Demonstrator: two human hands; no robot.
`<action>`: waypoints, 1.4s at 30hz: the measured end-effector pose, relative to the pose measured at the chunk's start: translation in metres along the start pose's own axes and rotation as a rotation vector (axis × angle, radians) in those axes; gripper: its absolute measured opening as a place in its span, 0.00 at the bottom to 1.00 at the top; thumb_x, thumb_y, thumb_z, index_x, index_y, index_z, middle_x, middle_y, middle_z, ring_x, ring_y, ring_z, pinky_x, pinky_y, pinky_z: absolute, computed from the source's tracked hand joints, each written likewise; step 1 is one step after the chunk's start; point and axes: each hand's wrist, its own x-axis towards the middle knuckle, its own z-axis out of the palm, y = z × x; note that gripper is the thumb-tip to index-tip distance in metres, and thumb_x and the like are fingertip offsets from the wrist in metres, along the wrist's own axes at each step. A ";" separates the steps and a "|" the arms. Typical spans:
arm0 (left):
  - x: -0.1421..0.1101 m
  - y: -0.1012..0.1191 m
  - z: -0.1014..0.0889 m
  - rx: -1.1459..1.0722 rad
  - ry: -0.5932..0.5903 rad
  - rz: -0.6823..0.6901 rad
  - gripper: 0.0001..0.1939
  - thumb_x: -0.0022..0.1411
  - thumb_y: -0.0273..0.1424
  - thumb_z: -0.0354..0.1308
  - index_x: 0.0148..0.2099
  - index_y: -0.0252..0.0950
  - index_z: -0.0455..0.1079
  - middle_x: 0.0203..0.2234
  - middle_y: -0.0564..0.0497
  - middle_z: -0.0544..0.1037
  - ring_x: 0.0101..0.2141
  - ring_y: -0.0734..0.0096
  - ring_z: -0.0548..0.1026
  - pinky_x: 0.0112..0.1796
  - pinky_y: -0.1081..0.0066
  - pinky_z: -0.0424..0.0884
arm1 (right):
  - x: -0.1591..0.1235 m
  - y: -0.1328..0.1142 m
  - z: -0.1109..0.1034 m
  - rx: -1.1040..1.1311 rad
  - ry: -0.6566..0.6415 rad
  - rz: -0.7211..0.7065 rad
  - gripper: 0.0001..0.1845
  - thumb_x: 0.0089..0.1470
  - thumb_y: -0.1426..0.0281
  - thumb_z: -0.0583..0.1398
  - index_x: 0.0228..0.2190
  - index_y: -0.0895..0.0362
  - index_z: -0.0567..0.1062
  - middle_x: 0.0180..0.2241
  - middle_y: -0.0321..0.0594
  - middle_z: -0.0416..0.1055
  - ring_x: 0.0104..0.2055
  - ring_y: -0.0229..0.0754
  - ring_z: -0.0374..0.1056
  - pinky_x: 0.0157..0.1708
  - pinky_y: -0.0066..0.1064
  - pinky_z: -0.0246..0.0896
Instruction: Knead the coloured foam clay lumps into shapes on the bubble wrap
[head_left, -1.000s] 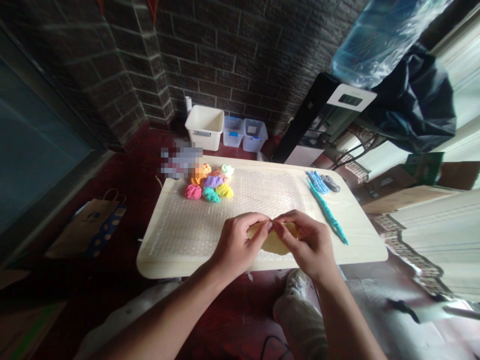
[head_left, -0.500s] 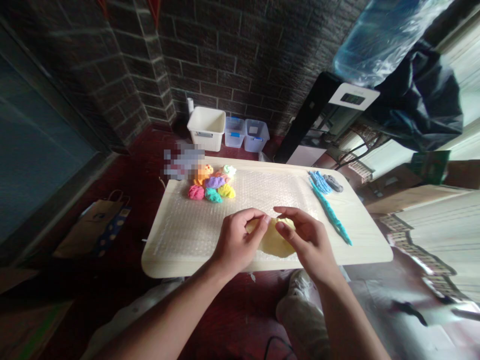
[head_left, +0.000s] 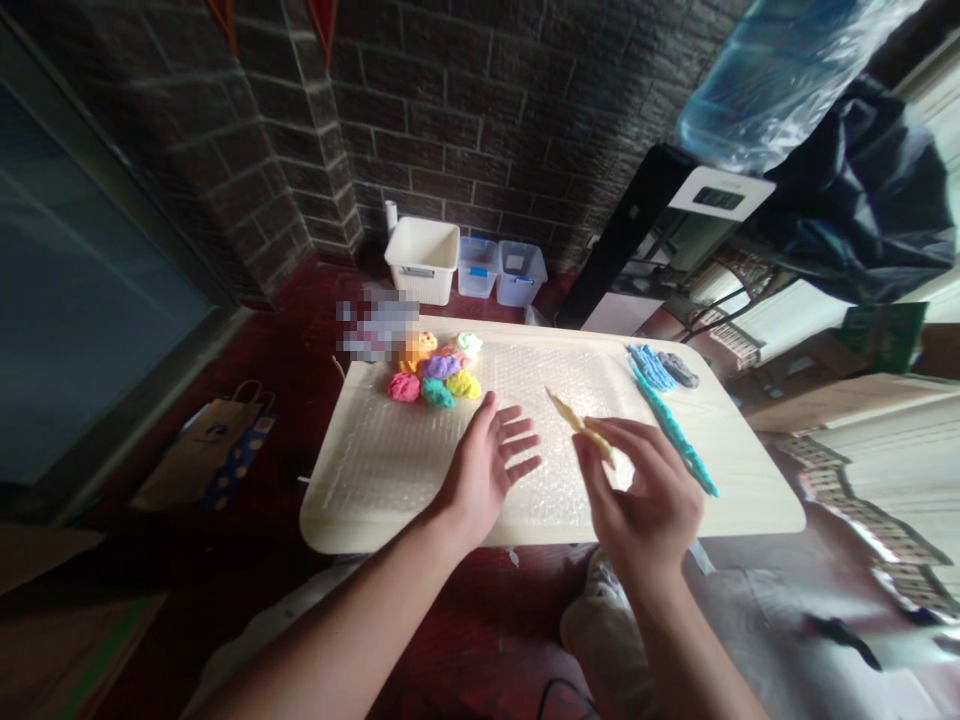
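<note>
Above the worktop's near edge: yellow piece in 1 hand

Over the worktop [head_left: 750, 500], the right hand [head_left: 656, 505] pinches the thin yellow piece [head_left: 565, 411] between thumb and fingers; it juts from the fingertips toward the far edge. The left hand [head_left: 478, 475] is spread wide, palm toward the piece but apart from it. Beyond the far edge stand 1 white basket [head_left: 421, 289] and 2 clear bins [head_left: 478, 286], contents too small to tell. Coloured lumps [head_left: 440, 369] sit near the far left corner, a turquoise roll [head_left: 679, 432] toward the right edge.
</note>
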 end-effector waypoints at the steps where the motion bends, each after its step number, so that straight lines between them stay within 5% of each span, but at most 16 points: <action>1: -0.001 0.002 0.002 -0.107 -0.014 -0.111 0.30 0.65 0.58 0.60 0.47 0.33 0.77 0.43 0.41 0.81 0.39 0.63 0.79 0.41 0.67 0.77 | -0.004 -0.004 0.003 -0.031 -0.066 -0.101 0.12 0.61 0.73 0.67 0.47 0.53 0.83 0.44 0.47 0.80 0.45 0.50 0.77 0.44 0.42 0.75; 4: -0.003 0.012 0.005 -0.240 -0.069 -0.276 0.36 0.68 0.59 0.54 0.53 0.29 0.75 0.44 0.37 0.82 0.38 0.61 0.81 0.40 0.66 0.77 | -0.011 -0.012 0.009 0.010 -0.294 -0.258 0.17 0.60 0.71 0.68 0.51 0.54 0.81 0.47 0.50 0.79 0.49 0.55 0.76 0.46 0.49 0.75; 6: -0.004 0.017 0.006 -0.258 -0.094 -0.283 0.36 0.69 0.58 0.52 0.58 0.28 0.73 0.46 0.35 0.82 0.40 0.57 0.82 0.43 0.63 0.77 | -0.010 -0.012 0.008 0.039 -0.255 -0.218 0.18 0.61 0.71 0.65 0.53 0.54 0.80 0.48 0.50 0.78 0.50 0.56 0.75 0.47 0.50 0.75; 10: -0.003 0.016 0.004 -0.222 -0.212 -0.320 0.38 0.69 0.59 0.51 0.58 0.29 0.74 0.45 0.34 0.83 0.43 0.50 0.83 0.47 0.55 0.77 | -0.002 -0.004 0.003 -0.018 -0.069 0.018 0.20 0.66 0.68 0.61 0.58 0.53 0.77 0.55 0.51 0.75 0.55 0.57 0.74 0.52 0.52 0.73; 14: 0.002 0.006 0.002 -0.165 -0.324 -0.421 0.36 0.67 0.58 0.54 0.53 0.29 0.77 0.42 0.35 0.84 0.45 0.48 0.83 0.48 0.55 0.76 | 0.002 0.007 0.004 0.190 -0.322 0.367 0.29 0.62 0.58 0.67 0.61 0.53 0.75 0.59 0.53 0.74 0.47 0.54 0.77 0.33 0.39 0.77; 18: 0.002 0.000 0.000 -0.045 -0.397 -0.420 0.32 0.62 0.55 0.62 0.51 0.31 0.78 0.41 0.37 0.84 0.44 0.49 0.82 0.46 0.57 0.77 | 0.003 0.019 0.006 0.493 -0.445 0.697 0.25 0.51 0.57 0.76 0.46 0.56 0.81 0.40 0.47 0.81 0.36 0.48 0.76 0.27 0.32 0.71; 22: -0.001 -0.003 -0.002 0.215 -0.320 -0.238 0.25 0.58 0.46 0.71 0.50 0.33 0.78 0.42 0.40 0.83 0.43 0.55 0.80 0.42 0.62 0.76 | 0.007 0.033 0.004 0.651 -0.295 0.717 0.22 0.43 0.60 0.80 0.34 0.55 0.80 0.34 0.41 0.80 0.37 0.45 0.75 0.37 0.34 0.71; 26: 0.001 -0.007 -0.005 0.323 -0.231 -0.049 0.27 0.53 0.39 0.77 0.52 0.33 0.77 0.45 0.40 0.82 0.44 0.54 0.80 0.42 0.61 0.76 | 0.008 0.038 0.006 0.719 -0.216 0.723 0.19 0.52 0.57 0.76 0.41 0.53 0.82 0.41 0.42 0.81 0.43 0.47 0.76 0.44 0.35 0.71; 29: 0.005 -0.010 -0.006 0.274 -0.208 0.050 0.26 0.55 0.40 0.77 0.51 0.32 0.79 0.45 0.39 0.83 0.45 0.55 0.80 0.45 0.61 0.75 | 0.005 0.036 0.010 0.767 -0.305 0.731 0.18 0.56 0.56 0.73 0.44 0.52 0.83 0.43 0.43 0.82 0.44 0.47 0.76 0.44 0.36 0.70; 32: 0.008 -0.009 -0.007 0.302 -0.174 0.145 0.22 0.57 0.40 0.75 0.48 0.31 0.81 0.43 0.41 0.84 0.43 0.61 0.80 0.44 0.67 0.72 | 0.003 0.034 0.012 0.744 -0.410 0.706 0.19 0.52 0.54 0.75 0.36 0.56 0.84 0.35 0.42 0.82 0.37 0.45 0.74 0.40 0.36 0.69; 36: 0.009 -0.006 -0.008 0.381 -0.190 0.166 0.18 0.61 0.41 0.72 0.45 0.32 0.81 0.41 0.43 0.85 0.41 0.63 0.80 0.42 0.69 0.72 | 0.004 0.036 0.012 0.705 -0.375 0.724 0.20 0.49 0.53 0.76 0.30 0.58 0.84 0.28 0.40 0.78 0.31 0.43 0.70 0.36 0.35 0.65; 42: 0.009 -0.005 -0.011 0.412 -0.197 0.209 0.19 0.59 0.43 0.74 0.42 0.32 0.81 0.37 0.44 0.85 0.37 0.64 0.81 0.40 0.68 0.75 | 0.006 0.037 0.010 0.806 -0.390 0.729 0.19 0.53 0.54 0.74 0.36 0.57 0.85 0.32 0.41 0.79 0.32 0.41 0.69 0.33 0.33 0.64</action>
